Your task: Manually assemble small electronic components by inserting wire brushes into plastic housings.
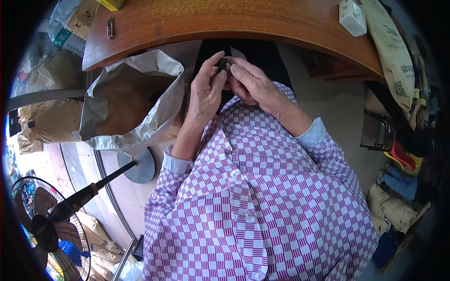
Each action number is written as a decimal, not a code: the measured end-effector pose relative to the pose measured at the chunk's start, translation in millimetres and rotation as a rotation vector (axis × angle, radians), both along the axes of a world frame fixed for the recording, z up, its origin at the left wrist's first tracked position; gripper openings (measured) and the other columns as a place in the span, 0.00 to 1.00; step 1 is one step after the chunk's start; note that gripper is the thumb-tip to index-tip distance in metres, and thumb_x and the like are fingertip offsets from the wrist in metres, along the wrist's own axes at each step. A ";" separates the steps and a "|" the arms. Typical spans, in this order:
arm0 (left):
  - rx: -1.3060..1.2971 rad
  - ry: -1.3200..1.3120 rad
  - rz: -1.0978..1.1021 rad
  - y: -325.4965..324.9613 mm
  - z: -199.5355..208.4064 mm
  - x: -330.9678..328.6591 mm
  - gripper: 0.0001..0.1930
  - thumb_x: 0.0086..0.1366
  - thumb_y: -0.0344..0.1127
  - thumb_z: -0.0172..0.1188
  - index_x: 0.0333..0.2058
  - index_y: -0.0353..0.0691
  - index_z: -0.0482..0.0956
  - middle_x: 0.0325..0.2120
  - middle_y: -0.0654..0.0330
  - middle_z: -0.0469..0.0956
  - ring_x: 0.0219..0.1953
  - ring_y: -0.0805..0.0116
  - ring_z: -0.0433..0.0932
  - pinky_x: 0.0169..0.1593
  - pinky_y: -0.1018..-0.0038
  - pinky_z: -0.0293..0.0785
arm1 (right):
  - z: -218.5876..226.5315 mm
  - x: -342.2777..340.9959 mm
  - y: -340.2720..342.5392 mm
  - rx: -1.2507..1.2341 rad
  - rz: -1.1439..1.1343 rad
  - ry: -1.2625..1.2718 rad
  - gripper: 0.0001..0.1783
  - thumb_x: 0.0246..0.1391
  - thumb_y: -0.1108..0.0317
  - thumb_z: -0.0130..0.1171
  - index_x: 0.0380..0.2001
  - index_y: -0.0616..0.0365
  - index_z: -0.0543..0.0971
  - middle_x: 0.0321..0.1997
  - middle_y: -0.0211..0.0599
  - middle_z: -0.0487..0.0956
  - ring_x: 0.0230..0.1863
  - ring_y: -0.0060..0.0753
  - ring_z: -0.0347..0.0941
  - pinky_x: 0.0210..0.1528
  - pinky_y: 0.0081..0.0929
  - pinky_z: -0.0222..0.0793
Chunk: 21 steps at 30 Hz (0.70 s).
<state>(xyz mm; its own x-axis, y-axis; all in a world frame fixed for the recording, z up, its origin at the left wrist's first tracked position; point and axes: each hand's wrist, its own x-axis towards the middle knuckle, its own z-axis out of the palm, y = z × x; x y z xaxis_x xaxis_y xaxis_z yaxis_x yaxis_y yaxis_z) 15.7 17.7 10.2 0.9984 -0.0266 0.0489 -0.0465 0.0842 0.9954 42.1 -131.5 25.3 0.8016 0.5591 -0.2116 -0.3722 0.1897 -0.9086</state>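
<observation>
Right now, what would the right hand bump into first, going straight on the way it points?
The right hand would probably meet the small dark object at its fingertips first, then the left hand, though exact depth is unclear.

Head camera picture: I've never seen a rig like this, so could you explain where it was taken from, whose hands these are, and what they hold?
There is no machine here. The wearer has two wide, fisheye cameras on the head; this is the left one, looking down, so straight edges bend near the rim. The checked shirt and the bare left hand and right hand are the wearer's own. The fingertips of both hands meet around a small dark thing, too small to identify.

Ahead is a wooden table with a small metal tool on its left part and a white packet toward the right. An open sack stands left of the hands.
</observation>
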 end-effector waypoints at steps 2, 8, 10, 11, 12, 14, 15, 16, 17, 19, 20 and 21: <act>0.009 -0.016 0.008 1.3 -0.4 0.1 0.19 0.66 0.24 0.47 0.56 0.38 0.65 0.32 0.63 0.73 0.34 0.79 0.72 0.39 0.82 0.73 | 5.2 0.4 4.2 -0.013 0.021 -0.003 0.26 0.66 0.57 0.40 0.61 0.62 0.58 0.17 0.22 0.62 0.13 0.10 0.51 0.12 0.11 0.43; 0.051 -0.098 0.086 -0.1 2.1 -1.0 0.19 0.65 0.23 0.48 0.55 0.39 0.68 0.33 0.61 0.74 0.34 0.78 0.71 0.39 0.82 0.69 | 11.1 0.7 12.2 -0.068 -0.010 0.000 0.22 0.66 0.59 0.40 0.58 0.61 0.61 0.16 0.21 0.62 0.12 0.10 0.52 0.11 0.11 0.44; 0.233 -0.184 0.162 1.6 3.3 -1.5 0.20 0.62 0.21 0.49 0.54 0.38 0.69 0.36 0.58 0.76 0.36 0.77 0.72 0.40 0.81 0.70 | 11.3 0.6 17.8 -0.069 -0.034 0.017 0.19 0.66 0.61 0.40 0.56 0.59 0.63 0.14 0.20 0.61 0.11 0.11 0.52 0.11 0.11 0.43; 0.202 -0.169 0.175 2.1 4.6 -1.5 0.21 0.60 0.20 0.49 0.54 0.38 0.70 0.37 0.55 0.76 0.36 0.75 0.73 0.41 0.80 0.70 | 13.2 0.4 21.4 -0.091 -0.039 0.002 0.18 0.66 0.63 0.39 0.55 0.57 0.63 0.14 0.19 0.61 0.10 0.10 0.52 0.11 0.11 0.43; 0.257 -0.170 0.191 3.9 6.6 -7.0 0.21 0.60 0.19 0.49 0.53 0.37 0.70 0.36 0.54 0.77 0.35 0.74 0.74 0.40 0.80 0.71 | 14.0 -3.1 25.4 -0.042 -0.047 0.064 0.17 0.66 0.64 0.39 0.55 0.55 0.64 0.14 0.19 0.61 0.10 0.10 0.52 0.11 0.12 0.43; 0.311 -0.230 0.257 6.5 6.3 -5.2 0.21 0.60 0.18 0.49 0.53 0.37 0.71 0.37 0.52 0.78 0.34 0.72 0.76 0.39 0.79 0.72 | 16.0 1.5 30.9 -0.029 0.001 0.067 0.16 0.66 0.65 0.39 0.55 0.52 0.64 0.15 0.19 0.61 0.11 0.11 0.51 0.11 0.12 0.43; 0.325 -0.274 0.293 8.4 5.6 -3.0 0.21 0.59 0.18 0.49 0.52 0.37 0.71 0.37 0.52 0.78 0.34 0.71 0.77 0.39 0.78 0.72 | 16.0 2.6 36.1 -0.072 0.004 0.002 0.15 0.66 0.64 0.39 0.54 0.51 0.64 0.16 0.19 0.61 0.11 0.10 0.52 0.11 0.12 0.44; 0.340 -0.316 0.330 10.5 6.1 -0.6 0.21 0.59 0.18 0.49 0.52 0.37 0.71 0.38 0.52 0.78 0.35 0.70 0.77 0.39 0.78 0.72 | 18.6 5.3 39.9 -0.079 0.000 -0.010 0.15 0.66 0.64 0.39 0.54 0.51 0.64 0.16 0.19 0.61 0.11 0.10 0.52 0.11 0.12 0.44; 0.310 -0.262 0.341 12.9 7.9 0.7 0.21 0.59 0.17 0.49 0.51 0.37 0.72 0.38 0.51 0.79 0.36 0.68 0.78 0.40 0.77 0.73 | 21.2 10.0 43.0 -0.098 0.034 -0.017 0.15 0.66 0.64 0.40 0.53 0.51 0.65 0.16 0.19 0.62 0.12 0.10 0.52 0.12 0.11 0.45; 0.301 -0.221 0.333 21.5 10.5 4.2 0.21 0.59 0.17 0.49 0.51 0.37 0.72 0.38 0.51 0.79 0.35 0.68 0.79 0.39 0.77 0.73 | 23.0 22.0 50.8 -0.158 0.072 -0.032 0.14 0.65 0.64 0.42 0.51 0.52 0.67 0.18 0.18 0.63 0.14 0.08 0.53 0.14 0.09 0.46; 0.299 -0.171 0.323 27.3 11.5 6.0 0.20 0.59 0.17 0.49 0.51 0.37 0.72 0.38 0.52 0.79 0.35 0.69 0.79 0.39 0.76 0.74 | 24.9 34.9 48.4 -0.161 0.072 -0.040 0.14 0.65 0.64 0.42 0.51 0.52 0.67 0.18 0.18 0.63 0.14 0.08 0.53 0.14 0.09 0.46; 0.385 -0.220 0.318 34.8 17.9 7.8 0.20 0.59 0.17 0.50 0.50 0.39 0.73 0.37 0.52 0.79 0.33 0.70 0.79 0.37 0.77 0.74 | 26.6 54.0 42.2 -0.267 0.224 -0.137 0.14 0.65 0.62 0.44 0.51 0.53 0.68 0.19 0.19 0.66 0.14 0.11 0.57 0.14 0.12 0.50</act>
<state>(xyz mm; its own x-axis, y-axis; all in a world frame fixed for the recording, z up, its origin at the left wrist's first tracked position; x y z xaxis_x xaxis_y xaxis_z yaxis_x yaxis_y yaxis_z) 23.6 52.5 28.1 0.9276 0.2179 0.3035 -0.2205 -0.3364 0.9155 96.1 -89.3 51.9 0.6968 0.6633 -0.2731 -0.2492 -0.1332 -0.9593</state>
